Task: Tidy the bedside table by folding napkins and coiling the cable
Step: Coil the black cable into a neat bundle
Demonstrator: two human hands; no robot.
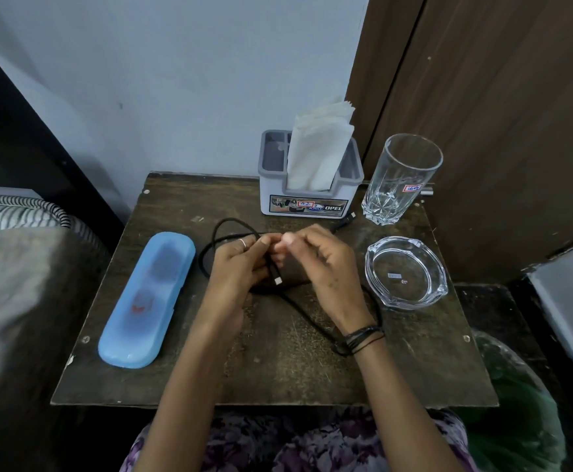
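Nearest the camera, a loose run of the black cable (307,316) trails across the dark wooden counter (271,369) toward the right wrist, passing under it. Further in, both hands meet over the middle of the counter: the left hand (235,267) has its fingers curled round gathered loops of the cable, with one plug end (277,279) hanging just below its fingertips, and the right hand (325,264) pinches the cable at the same spot, fingertips touching the left's. A loop bulges out left of the left hand, near the blue plastic case (147,301). To the right sits a glass ashtray (405,271); behind it a tall drinking glass (401,178). The cable's other plug (348,219) lies between that glass and the napkin holder (310,195), where the white napkins (317,148) stand upright. I judge the coil half made; pulling in the far end could drag its plug against the glass and tip it, and the slack under the wrist may snag on the bracelets (363,337)
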